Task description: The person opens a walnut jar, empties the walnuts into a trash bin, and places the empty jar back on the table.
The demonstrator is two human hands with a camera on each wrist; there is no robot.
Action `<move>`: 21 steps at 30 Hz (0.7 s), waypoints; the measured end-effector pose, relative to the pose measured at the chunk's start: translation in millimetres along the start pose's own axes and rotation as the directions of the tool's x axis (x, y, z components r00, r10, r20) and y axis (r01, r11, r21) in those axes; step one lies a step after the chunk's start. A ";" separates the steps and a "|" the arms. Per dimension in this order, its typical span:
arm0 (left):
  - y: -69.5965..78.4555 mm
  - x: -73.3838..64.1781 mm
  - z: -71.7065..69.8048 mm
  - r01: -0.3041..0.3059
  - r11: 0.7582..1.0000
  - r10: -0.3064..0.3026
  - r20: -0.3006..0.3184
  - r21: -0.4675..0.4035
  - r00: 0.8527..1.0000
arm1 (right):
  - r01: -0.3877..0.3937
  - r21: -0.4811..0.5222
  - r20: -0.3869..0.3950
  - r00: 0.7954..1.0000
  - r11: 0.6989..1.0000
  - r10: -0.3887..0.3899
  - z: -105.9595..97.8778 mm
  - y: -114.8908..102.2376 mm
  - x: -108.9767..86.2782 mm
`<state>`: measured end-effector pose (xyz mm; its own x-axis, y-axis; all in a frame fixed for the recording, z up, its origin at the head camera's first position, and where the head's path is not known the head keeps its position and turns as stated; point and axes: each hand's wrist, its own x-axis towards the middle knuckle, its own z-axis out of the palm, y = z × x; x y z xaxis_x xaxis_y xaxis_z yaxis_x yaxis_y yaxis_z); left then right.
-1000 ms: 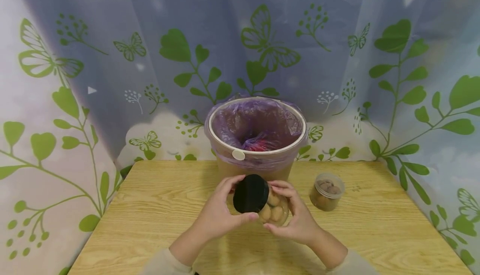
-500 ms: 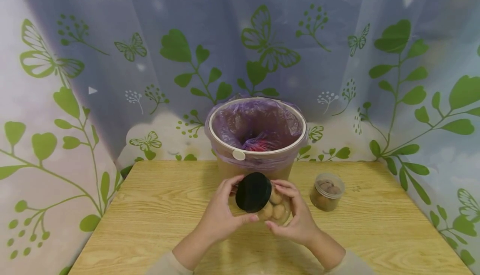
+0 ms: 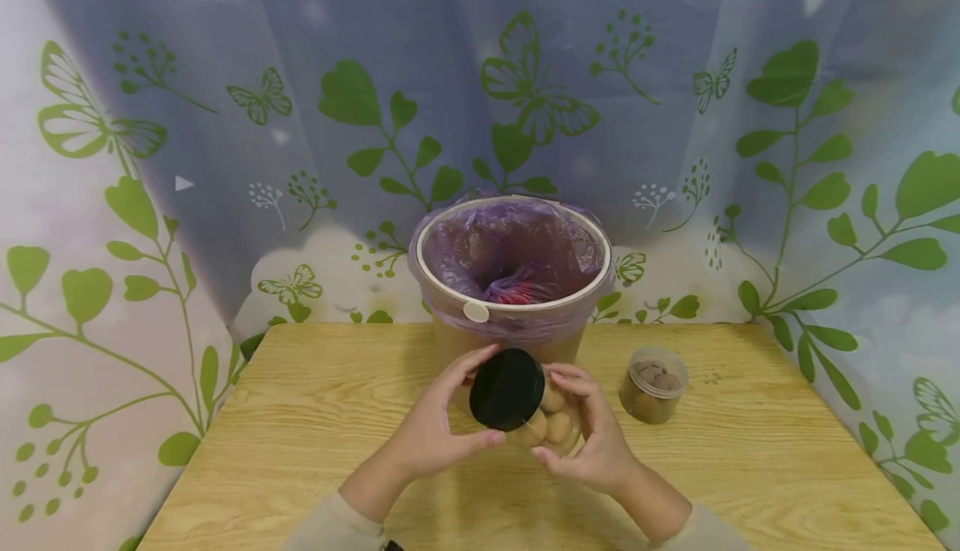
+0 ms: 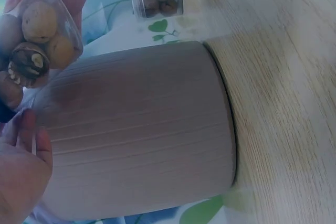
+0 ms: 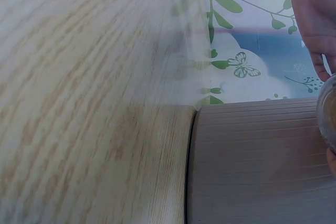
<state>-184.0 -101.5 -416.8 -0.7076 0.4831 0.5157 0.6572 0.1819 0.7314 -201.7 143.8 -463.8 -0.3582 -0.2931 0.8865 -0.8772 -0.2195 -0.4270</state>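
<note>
Both hands hold a clear jar (image 3: 558,428) of walnuts, tilted sideways in front of the bin, with its black lid (image 3: 507,389) on. My left hand (image 3: 431,434) grips the lid, thumb below and fingers above. Around the jar's body curls my right hand (image 3: 597,443). In the left wrist view, walnuts (image 4: 39,22) show through the plastic, one with its shell broken open. Only the jar's round end (image 5: 327,111) enters the right wrist view, at its right edge. Whether the lid is loose on the thread, I cannot tell.
A brown bin (image 4: 142,129) with a purple liner bag (image 3: 510,238) stands at the table's back; something reddish lies inside the bag. Right of it sits a smaller open tub (image 3: 654,384) of walnuts. A leaf-patterned curtain (image 3: 420,26) surrounds the wooden table (image 3: 322,401).
My left fingers and thumb have shifted slightly on the lid, the thumb a little to the left. The jar has moved slightly to the right. The bin and small tub stay put.
</note>
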 end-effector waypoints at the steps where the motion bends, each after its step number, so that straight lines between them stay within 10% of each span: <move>1: 0.3 -0.4 0.3 0.012 1.000 -0.012 0.001 -0.003 1.000 | -0.003 0.005 0.006 1.000 1.000 0.003 0.3 -0.2 -0.3; 21: 11.7 -3.4 14.0 0.089 0.990 -0.071 -0.159 0.110 0.985 | 0.024 -0.051 -0.007 1.000 0.998 -0.024 4.2 -0.3 0.9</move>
<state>-170.3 -89.1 -416.3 -0.7848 0.3270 0.5265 0.6160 0.3175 0.7209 -200.4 139.7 -463.7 -0.3393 -0.2811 0.8977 -0.9005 -0.1789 -0.3964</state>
